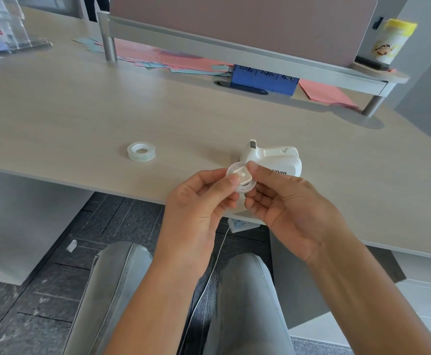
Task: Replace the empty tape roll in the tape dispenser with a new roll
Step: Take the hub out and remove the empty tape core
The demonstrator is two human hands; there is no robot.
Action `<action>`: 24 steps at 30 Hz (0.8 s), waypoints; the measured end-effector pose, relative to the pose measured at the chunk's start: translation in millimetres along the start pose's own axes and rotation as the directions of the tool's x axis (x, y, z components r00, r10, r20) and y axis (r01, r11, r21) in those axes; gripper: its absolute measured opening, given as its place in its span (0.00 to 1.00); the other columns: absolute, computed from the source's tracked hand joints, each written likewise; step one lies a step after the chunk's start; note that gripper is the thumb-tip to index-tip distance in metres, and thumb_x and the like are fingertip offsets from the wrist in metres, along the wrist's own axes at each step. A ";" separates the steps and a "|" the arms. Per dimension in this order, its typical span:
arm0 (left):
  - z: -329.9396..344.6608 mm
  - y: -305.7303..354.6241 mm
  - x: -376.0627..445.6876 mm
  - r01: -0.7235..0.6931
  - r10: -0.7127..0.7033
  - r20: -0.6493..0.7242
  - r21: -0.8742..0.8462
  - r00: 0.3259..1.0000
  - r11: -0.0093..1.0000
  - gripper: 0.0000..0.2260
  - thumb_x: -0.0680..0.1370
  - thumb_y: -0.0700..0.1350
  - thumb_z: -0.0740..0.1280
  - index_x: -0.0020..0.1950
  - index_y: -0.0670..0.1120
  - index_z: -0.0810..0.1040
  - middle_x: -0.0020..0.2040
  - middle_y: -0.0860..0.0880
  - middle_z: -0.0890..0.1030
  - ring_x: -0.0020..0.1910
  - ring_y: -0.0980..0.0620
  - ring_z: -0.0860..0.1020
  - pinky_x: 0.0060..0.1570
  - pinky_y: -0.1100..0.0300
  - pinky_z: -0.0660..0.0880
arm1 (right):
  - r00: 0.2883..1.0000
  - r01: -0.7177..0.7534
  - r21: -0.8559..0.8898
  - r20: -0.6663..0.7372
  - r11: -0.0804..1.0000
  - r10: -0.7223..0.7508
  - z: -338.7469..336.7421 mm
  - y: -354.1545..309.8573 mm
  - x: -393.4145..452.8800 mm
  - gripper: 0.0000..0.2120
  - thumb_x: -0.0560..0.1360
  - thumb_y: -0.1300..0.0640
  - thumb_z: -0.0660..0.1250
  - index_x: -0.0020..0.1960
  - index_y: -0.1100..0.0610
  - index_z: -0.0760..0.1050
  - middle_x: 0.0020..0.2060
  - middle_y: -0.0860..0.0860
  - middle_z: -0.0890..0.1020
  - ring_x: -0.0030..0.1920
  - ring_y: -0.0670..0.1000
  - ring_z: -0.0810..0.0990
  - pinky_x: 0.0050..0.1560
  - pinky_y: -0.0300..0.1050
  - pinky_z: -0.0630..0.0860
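Note:
A white tape dispenser (273, 156) stands on the light wooden desk (81, 119) near its front edge, partly hidden by my hands. Just in front of it I hold a small clear empty tape core with a white hub (241, 179). My left hand (199, 201) pinches its left side with thumb and fingers. My right hand (286, 203) grips its right side, thumb on top. A new clear tape roll (141, 151) lies flat on the desk, well to the left of the dispenser and apart from both hands.
A raised grey shelf (235, 49) with a pink divider crosses the back of the desk, with pink and blue papers (158, 57) and a blue box (263, 79) under it. A yellow-lidded canister (391, 39) stands far right, a clear holder (7, 29) far left. My knees are below.

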State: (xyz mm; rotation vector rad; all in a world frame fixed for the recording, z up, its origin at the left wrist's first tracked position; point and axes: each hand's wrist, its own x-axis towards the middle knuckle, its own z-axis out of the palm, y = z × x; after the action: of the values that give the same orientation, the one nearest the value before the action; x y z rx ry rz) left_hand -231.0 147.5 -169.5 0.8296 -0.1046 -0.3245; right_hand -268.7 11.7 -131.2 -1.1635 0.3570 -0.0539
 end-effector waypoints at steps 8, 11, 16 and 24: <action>-4.9 -0.3 4.8 0.032 -0.032 0.007 -0.027 0.999 0.999 0.10 0.67 0.41 0.76 0.46 0.41 0.86 0.40 0.46 0.86 0.33 0.56 0.79 0.36 0.67 0.78 | 0.999 -0.034 0.038 -0.004 0.999 0.034 2.0 4.4 8.6 0.11 0.67 0.56 0.78 0.47 0.60 0.86 0.41 0.55 0.83 0.38 0.49 0.81 0.40 0.39 0.83; -6.9 0.8 6.7 0.043 -0.043 0.003 -0.027 0.999 0.999 0.10 0.68 0.41 0.76 0.48 0.40 0.86 0.40 0.45 0.85 0.33 0.56 0.78 0.35 0.67 0.78 | 0.999 -0.032 0.048 0.001 0.998 0.032 3.1 6.1 10.7 0.09 0.69 0.56 0.77 0.46 0.59 0.86 0.39 0.53 0.83 0.36 0.48 0.81 0.39 0.39 0.83; -9.7 4.2 10.0 0.027 -0.026 -0.040 0.026 0.999 0.999 0.09 0.67 0.40 0.76 0.45 0.41 0.86 0.39 0.45 0.84 0.33 0.54 0.78 0.35 0.66 0.78 | 0.984 0.177 -0.193 0.006 0.965 -0.179 1.8 7.6 10.4 0.05 0.76 0.56 0.75 0.49 0.54 0.89 0.43 0.53 0.89 0.43 0.48 0.84 0.44 0.39 0.81; -17.3 12.5 17.1 -0.134 0.210 -0.152 0.404 0.966 0.905 0.03 0.74 0.37 0.77 0.42 0.44 0.88 0.27 0.50 0.81 0.26 0.55 0.75 0.31 0.64 0.75 | 0.768 0.601 -0.689 0.356 0.407 -0.532 -7.6 16.2 20.1 0.10 0.78 0.59 0.76 0.59 0.51 0.84 0.52 0.44 0.84 0.53 0.48 0.83 0.52 0.40 0.80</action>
State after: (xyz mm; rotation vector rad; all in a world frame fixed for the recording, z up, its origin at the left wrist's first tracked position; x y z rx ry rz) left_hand -208.0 162.1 -172.5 1.2365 -0.0622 -0.0511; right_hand -254.3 7.0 -153.5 -2.1391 -0.1641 -0.5058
